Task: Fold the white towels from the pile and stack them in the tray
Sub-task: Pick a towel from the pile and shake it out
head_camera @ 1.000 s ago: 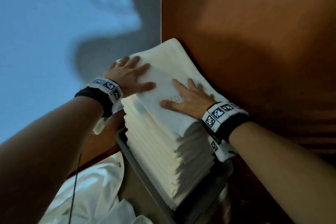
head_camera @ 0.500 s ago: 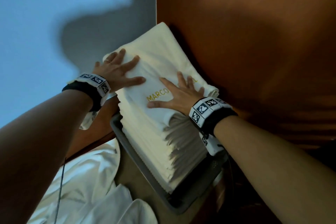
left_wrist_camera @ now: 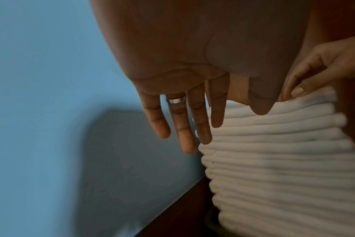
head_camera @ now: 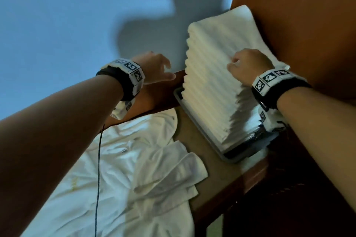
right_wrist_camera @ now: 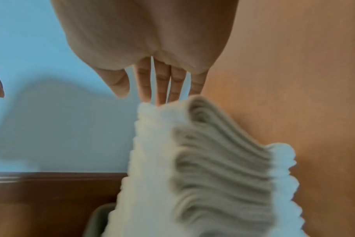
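Note:
A tall stack of folded white towels [head_camera: 215, 82] [left_wrist_camera: 274, 152] [right_wrist_camera: 203, 160] stands in the grey tray [head_camera: 246, 154] against a wooden panel. My right hand [head_camera: 244, 65] [right_wrist_camera: 160, 89] is at the near edge of the top towel, fingertips touching it and thumb held apart. My left hand [head_camera: 161, 71] [left_wrist_camera: 184, 128] hovers just left of the stack with straight fingers, holding nothing. The pile of unfolded white towels [head_camera: 134, 169] lies on the table at the lower left.
The wooden panel [head_camera: 289, 9] stands right behind the stack, and a blue wall [head_camera: 57, 15] is on the left. Beige tabletop [head_camera: 194, 146] shows between pile and tray. A thin black cable [head_camera: 99, 159] hangs from my left wrist over the pile.
Both hands lay flat on the top towel. Now the left hand has come off to the left, and the right has drawn back to the near edge.

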A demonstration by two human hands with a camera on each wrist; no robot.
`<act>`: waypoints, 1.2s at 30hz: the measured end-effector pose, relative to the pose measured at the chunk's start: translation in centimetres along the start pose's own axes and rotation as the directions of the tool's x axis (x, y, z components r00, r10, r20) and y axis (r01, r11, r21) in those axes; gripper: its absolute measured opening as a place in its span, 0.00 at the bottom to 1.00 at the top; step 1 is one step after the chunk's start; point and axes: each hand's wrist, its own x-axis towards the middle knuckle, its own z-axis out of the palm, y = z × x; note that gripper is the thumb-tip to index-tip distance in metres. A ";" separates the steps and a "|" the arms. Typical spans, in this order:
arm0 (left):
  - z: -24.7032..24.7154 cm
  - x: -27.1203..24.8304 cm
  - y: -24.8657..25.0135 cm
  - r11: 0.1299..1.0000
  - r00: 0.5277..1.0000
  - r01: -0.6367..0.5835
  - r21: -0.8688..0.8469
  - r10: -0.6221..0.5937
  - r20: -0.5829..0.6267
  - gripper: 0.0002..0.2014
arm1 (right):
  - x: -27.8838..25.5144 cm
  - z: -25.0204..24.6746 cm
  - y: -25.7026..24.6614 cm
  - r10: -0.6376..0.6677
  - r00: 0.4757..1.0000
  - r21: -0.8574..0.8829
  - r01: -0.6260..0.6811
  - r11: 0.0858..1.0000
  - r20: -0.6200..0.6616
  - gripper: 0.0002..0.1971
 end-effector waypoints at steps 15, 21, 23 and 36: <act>9.4 -32.7 -20.6 0.915 0.892 0.398 -0.058 -0.372 0.259 0.15 | -21.6 16.2 -28.6 -0.303 0.851 0.252 0.210 0.945 0.429 0.11; 13.9 -34.5 -24.2 0.880 0.835 0.473 -0.044 -0.432 0.340 0.17 | -24.1 21.7 -33.9 -0.305 0.757 0.200 0.231 0.952 0.577 0.12; 15.2 -33.5 -24.9 0.886 0.835 0.462 -0.039 -0.420 0.355 0.18 | -23.9 23.6 -34.6 -0.283 0.742 0.196 0.205 0.959 0.608 0.14; 24.7 -24.2 -28.5 0.957 0.846 0.241 0.162 -0.289 0.448 0.21 | -22.9 32.8 -35.8 -0.099 0.689 0.077 0.063 0.995 0.718 0.24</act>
